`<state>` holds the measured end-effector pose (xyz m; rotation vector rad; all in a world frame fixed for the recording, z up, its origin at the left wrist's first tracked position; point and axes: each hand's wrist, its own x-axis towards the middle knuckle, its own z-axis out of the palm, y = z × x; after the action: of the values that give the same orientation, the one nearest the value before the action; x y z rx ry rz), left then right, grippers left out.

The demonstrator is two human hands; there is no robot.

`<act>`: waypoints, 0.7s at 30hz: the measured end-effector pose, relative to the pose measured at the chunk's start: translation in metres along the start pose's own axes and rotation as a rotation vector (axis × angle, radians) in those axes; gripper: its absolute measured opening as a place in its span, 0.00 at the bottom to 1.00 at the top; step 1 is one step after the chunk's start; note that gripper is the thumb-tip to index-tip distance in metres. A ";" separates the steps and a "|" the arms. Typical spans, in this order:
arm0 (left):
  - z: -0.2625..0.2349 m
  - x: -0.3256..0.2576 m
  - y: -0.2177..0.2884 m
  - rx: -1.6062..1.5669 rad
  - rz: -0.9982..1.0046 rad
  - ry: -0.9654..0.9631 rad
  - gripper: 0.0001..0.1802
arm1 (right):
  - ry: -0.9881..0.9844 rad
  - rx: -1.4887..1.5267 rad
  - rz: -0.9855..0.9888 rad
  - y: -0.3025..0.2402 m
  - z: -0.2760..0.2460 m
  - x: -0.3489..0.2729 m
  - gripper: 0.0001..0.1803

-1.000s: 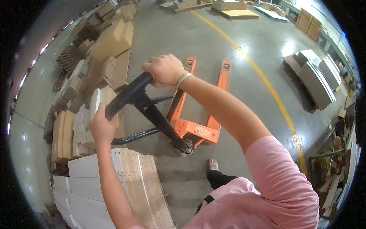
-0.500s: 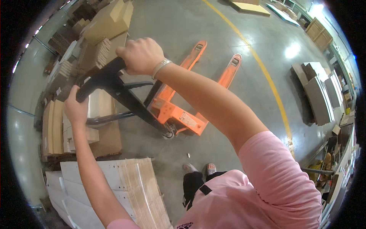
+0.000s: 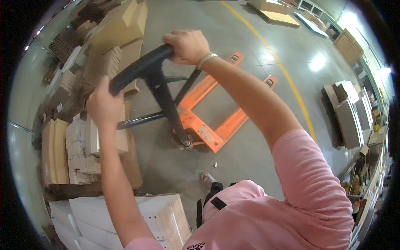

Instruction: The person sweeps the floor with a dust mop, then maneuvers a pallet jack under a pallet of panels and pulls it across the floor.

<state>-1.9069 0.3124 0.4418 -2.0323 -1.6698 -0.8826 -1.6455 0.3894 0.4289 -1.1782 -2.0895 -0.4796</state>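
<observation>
Both my hands grip the black handle (image 3: 141, 68) of a pallet jack. My left hand (image 3: 104, 102) is wrapped round its near left end. Round the far right end closes my right hand (image 3: 187, 46), with a pale band on the wrist. A black lever shows inside the handle frame, and no finger is seen on it. Below and beyond, the orange pallet jack (image 3: 200, 127) stands on the grey floor, its two forks pointing away to the upper right. My right forearm covers part of the forks. They carry no load that I can see.
Stacked boards and cartons (image 3: 56, 154) line the left side. A white panel stack (image 3: 100, 212) stands close at my lower left. Across the yellow floor line (image 3: 287, 75) is another panel stack (image 3: 348, 114). A small white object (image 3: 215, 165) lies near my foot.
My hands and the handle have swung to the right. The pallet jack's forks have shifted right and slightly nearer in the picture. Only one of my feet shows now; two showed before.
</observation>
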 end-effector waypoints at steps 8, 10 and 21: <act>0.083 0.099 -0.105 -0.023 0.016 -0.021 0.19 | 0.065 -0.015 0.025 0.012 0.101 0.092 0.16; 0.104 0.123 -0.126 -0.047 0.031 -0.014 0.20 | 0.068 -0.026 0.035 0.020 0.125 0.114 0.16; 0.208 0.252 -0.224 -0.099 0.022 -0.049 0.19 | 0.003 -0.050 0.091 0.056 0.243 0.232 0.16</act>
<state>-2.0481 0.6817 0.4322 -2.1501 -1.6566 -0.9324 -1.7736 0.7053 0.4239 -1.2946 -2.0219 -0.4933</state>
